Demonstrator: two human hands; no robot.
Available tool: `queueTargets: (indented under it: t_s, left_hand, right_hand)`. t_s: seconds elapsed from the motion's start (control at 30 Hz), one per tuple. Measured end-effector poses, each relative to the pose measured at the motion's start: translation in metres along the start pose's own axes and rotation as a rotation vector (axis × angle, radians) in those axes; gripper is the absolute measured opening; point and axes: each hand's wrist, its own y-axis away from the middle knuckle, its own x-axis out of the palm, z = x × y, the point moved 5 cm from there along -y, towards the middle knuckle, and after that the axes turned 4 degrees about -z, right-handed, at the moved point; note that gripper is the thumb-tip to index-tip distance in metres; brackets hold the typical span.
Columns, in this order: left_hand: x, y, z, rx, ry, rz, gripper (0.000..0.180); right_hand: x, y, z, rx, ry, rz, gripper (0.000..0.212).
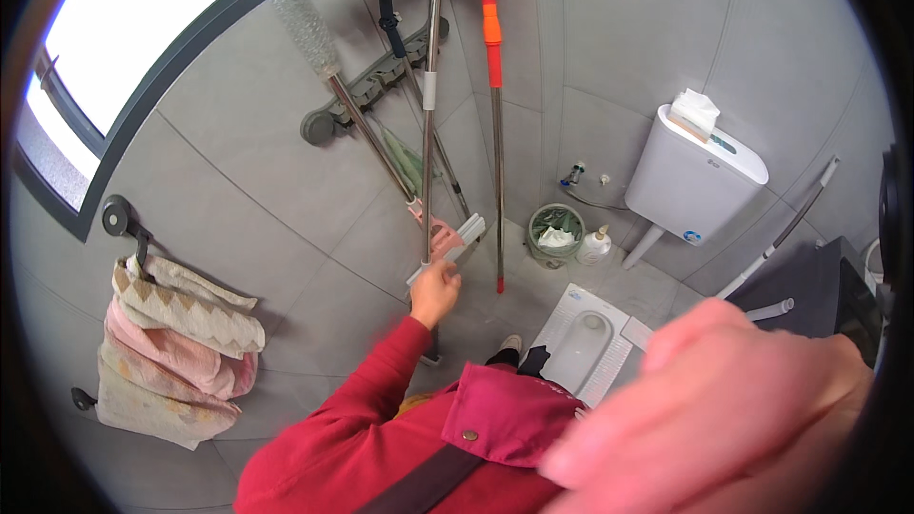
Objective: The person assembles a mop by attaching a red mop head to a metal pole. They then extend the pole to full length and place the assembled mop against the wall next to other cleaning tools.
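Note:
My left hand (436, 293), in a red sleeve, is closed around the lower end of an upright metal mop pole (428, 148) with white fittings. Beside that hand is a pink and white mop fitting (446, 240). Large and blurred in the right foreground, a pink cloth (657, 409) covers much of the view. My right hand (843, 371) shows only in part at its edge, closed on it, with the fingers mostly hidden.
Several poles hang at a wall rack (376, 81), one with a red-orange handle (491, 33). Towels (186, 352) hang at left. A squat toilet (583, 343), a waste bin (555, 233), a white bottle (594, 246) and a cistern (695, 176) are at right.

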Motion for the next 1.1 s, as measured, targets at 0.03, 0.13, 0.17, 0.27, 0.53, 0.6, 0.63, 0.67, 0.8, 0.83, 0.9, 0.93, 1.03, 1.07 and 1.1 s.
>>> queueTargets:
  t_s: [0.03, 0.13, 0.17, 0.27, 0.53, 0.6, 0.63, 0.67, 0.8, 0.83, 0.9, 0.93, 1.03, 1.07, 1.1]
  left_hand:
    - [0.009, 0.011, 0.0, -0.001, 0.029, 0.027, 0.026]
    - [0.024, 0.046, -0.002, -0.01, 0.028, 0.089, 0.027]
    - [0.031, 0.054, -0.002, -0.017, 0.03, 0.089, 0.028]
    - [0.045, 0.071, -0.024, 0.053, 0.034, 0.121, 0.028]
    - [0.083, 0.097, -0.078, 0.196, 0.011, 0.262, 0.027]
    - [0.093, 0.097, -0.081, 0.205, 0.028, 0.28, 0.027]
    - [0.095, 0.097, -0.086, 0.188, 0.051, 0.286, 0.026]
    - [0.089, 0.101, -0.098, 0.166, 0.009, 0.296, 0.028]
    - [0.099, 0.091, -0.1, 0.235, -0.026, 0.331, 0.03]
    - [0.103, 0.088, -0.102, 0.243, -0.036, 0.356, 0.03]
    - [0.117, 0.078, -0.1, 0.275, -0.066, 0.377, 0.031]
    - [0.126, 0.071, -0.1, 0.281, -0.053, 0.4, 0.031]
    - [0.143, 0.052, -0.115, 0.297, -0.016, 0.453, 0.03]
    - [0.146, 0.045, -0.123, 0.336, -0.005, 0.45, 0.03]
    - [0.15, 0.039, -0.132, 0.374, 0.006, 0.447, 0.03]
  right_hand:
    - [0.0, 0.014, 0.011, 0.002, 0.028, -0.028, 0.034]
    - [-0.007, 0.049, 0.033, 0.013, 0.07, -0.088, 0.031]
    - [-0.01, 0.058, 0.038, 0.012, 0.076, -0.093, 0.03]
    - [-0.008, 0.081, 0.05, 0.009, 0.101, -0.149, 0.028]
    - [0.002, 0.116, 0.077, -0.029, 0.142, -0.256, 0.021]
    - [0.002, 0.129, 0.09, -0.046, 0.16, -0.278, 0.02]
    - [0.0, 0.133, 0.089, -0.04, 0.16, -0.274, 0.019]
    - [-0.002, 0.138, 0.09, -0.036, 0.167, -0.279, 0.019]
    - [-0.007, 0.158, 0.1, -0.015, 0.218, -0.325, 0.016]
    - [-0.006, 0.161, 0.101, -0.01, 0.228, -0.346, 0.015]
    - [-0.011, 0.159, 0.094, -0.009, 0.238, -0.36, 0.014]
    - [-0.014, 0.153, 0.087, -0.008, 0.24, -0.361, 0.014]
    - [-0.022, 0.13, 0.07, -0.022, 0.237, -0.378, 0.013]
    - [-0.026, 0.121, 0.058, -0.027, 0.229, -0.386, 0.013]
    - [-0.03, 0.113, 0.052, -0.03, 0.229, -0.392, 0.013]
